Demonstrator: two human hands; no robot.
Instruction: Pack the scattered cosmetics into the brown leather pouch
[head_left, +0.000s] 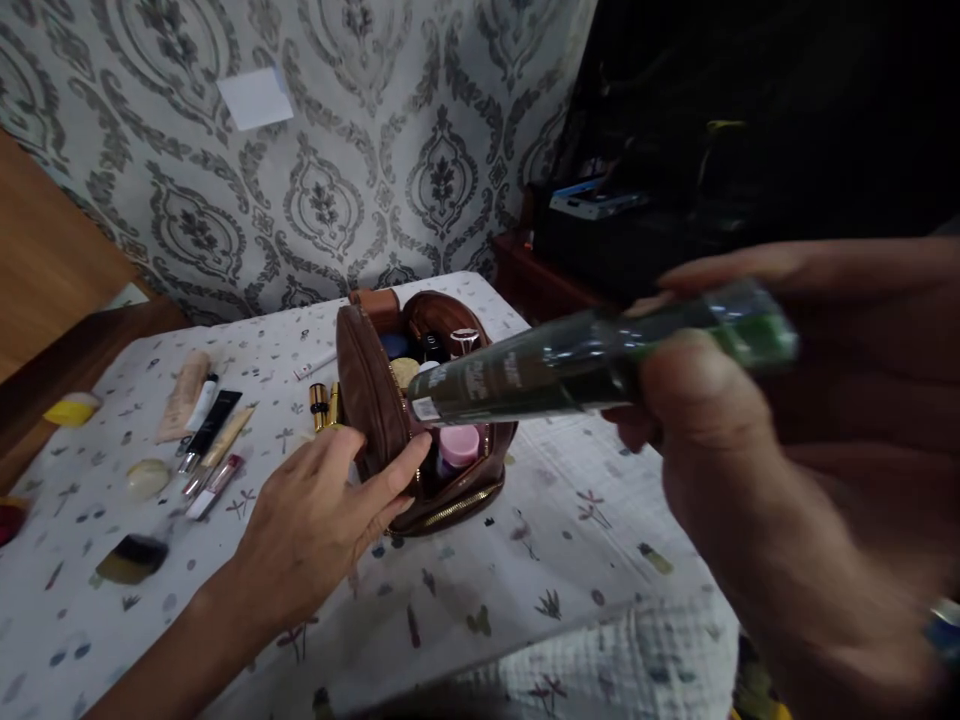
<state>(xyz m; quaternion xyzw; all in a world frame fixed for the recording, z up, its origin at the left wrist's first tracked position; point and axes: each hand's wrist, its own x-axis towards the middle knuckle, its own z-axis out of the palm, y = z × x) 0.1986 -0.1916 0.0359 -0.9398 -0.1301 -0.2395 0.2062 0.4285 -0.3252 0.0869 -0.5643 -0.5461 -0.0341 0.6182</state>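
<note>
**Holding a green tube above an open pouch**

The right hand (750, 470) was closed around the far end of a dark green tube (555, 372). The thumb pressed the near side and the fingers (750, 265) wrapped over the top. The tube stuck out well past those fingertips, its labelled end pointing down at the mouth of a brown pouch (375, 400). The grip sat at one end only and the picture was blurred there, so the tube could have pivoted or slipped. That would have knocked the pink-capped jar (459, 443) and the other small pots packed inside. The pouch already looked crowded. A push at an angle might have jammed the tube on the rim or tipped the pouch over.

The left hand (315, 520) lay partly open, palm down, not gripping. Its fingertips (412, 452) touched the pouch's near rim, just below the tube's free end. The pressure there looked light, and the pouch might have slid on the printed tablecloth (600, 520) under a nudge.

Beyond the left hand's knuckles, well apart from the pouch, lay a beige tube (182, 395), a black tube (212, 420) and a brush (131, 558). A gold lipstick (319, 400) stood just beside the pouch.
</note>
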